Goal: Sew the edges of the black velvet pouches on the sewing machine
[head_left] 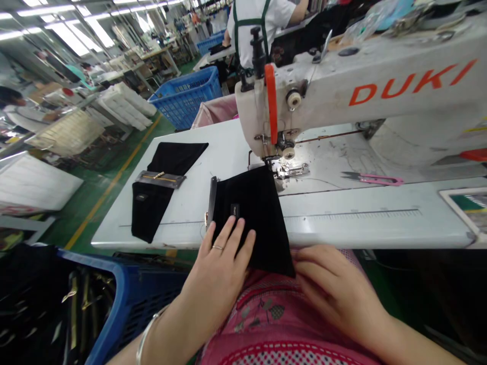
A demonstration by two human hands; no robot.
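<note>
A black fabric panel [262, 218] with a small label and a dark zipper strip on its left edge lies partly under the presser foot [271, 161] of the sewing machine [304, 96]. My left hand [224, 258] rests flat on the panel just below the label, fingers spread. At the panel's lower right corner, over the table's front edge, my right hand [327, 279] has its fingers curled together on the fabric; the fingertips are partly hidden. Farther left on the table lies another black fabric piece [154, 208] with a zipper strip [162, 179] across it.
Pink-handled thread snips [373, 178] lie right of the needle. A blue basket [125, 284] of black zippered pieces stands at the lower left. Another blue basket [186, 96] is behind the table. A person in a white top [247, 35] works beyond the machine.
</note>
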